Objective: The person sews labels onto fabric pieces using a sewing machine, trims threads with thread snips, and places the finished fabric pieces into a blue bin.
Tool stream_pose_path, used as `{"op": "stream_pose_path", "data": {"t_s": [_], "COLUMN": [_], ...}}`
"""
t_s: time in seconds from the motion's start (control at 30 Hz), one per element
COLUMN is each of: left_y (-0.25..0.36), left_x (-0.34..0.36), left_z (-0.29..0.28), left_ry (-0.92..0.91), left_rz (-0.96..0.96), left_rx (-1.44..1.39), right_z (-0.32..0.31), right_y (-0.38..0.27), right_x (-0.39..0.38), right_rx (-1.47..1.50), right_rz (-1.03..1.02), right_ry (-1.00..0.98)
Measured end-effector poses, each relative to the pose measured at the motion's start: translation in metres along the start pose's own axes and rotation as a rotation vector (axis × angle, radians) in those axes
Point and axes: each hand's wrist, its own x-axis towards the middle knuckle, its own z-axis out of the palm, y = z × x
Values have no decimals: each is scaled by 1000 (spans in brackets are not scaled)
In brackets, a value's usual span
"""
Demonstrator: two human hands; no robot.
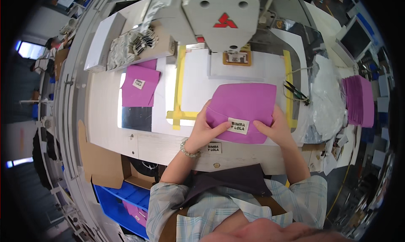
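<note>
Between my two hands is a purple fabric piece, held over the near part of the work table. My left hand grips its left edge, with the thumb on top beside a small cream printed label near the piece's lower edge. My right hand pinches the right edge, its thumb close to the label's other side. The fingers under the cloth are mostly hidden. A loose thread trails across the piece's left part. Another cream label lies at the table's front edge, below my left hand.
A sewing machine head overhangs the far side. More labelled purple pieces lie left. Dark thread snips rest right, before a clear plastic bag and a purple stack. A label box stands far left; a blue crate sits below.
</note>
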Motion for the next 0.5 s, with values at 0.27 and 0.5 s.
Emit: {"op": "stream_pose_path", "data": {"t_s": [0.27, 0.5], "left_y": [39, 95], "left_x": [3, 13], "left_z": [-27, -159], "left_ry": [-93, 324], "left_rz": [49, 59], "left_rx": [98, 468], "right_z": [13, 26], "right_y": [12, -13], "right_x": [-10, -7], "right_rx": [-120, -59], "right_rz": [-52, 138], "right_ry": [-142, -230]}}
